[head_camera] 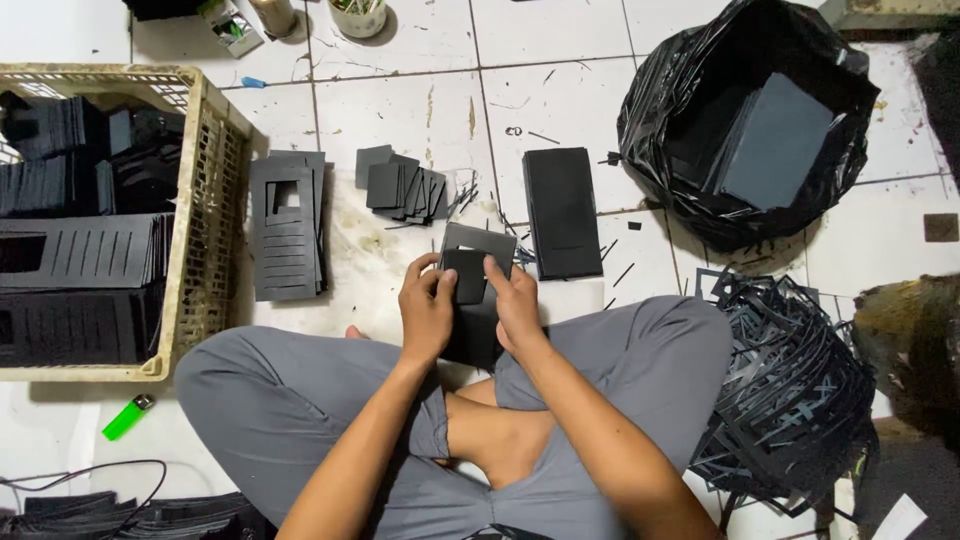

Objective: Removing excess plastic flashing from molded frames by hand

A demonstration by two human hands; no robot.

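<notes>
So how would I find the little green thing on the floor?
Start at the big beige plastic crate on the left. Just below its front corner, on the white tiled floor, lies a small bright green plastic lighter. It is the only bright green thing among black pieces.

Small black square card piece (466, 275), flat and matte, held upright-tilted between both thumbs, in front of a larger black die-cut sheet (478, 330), above the crossed legs, over the tiled floor (560, 60)

white tiled floor (560, 60) (scuffed, dark grout lines), evenly lit, strewn with black offcuts (620, 272).
</notes>
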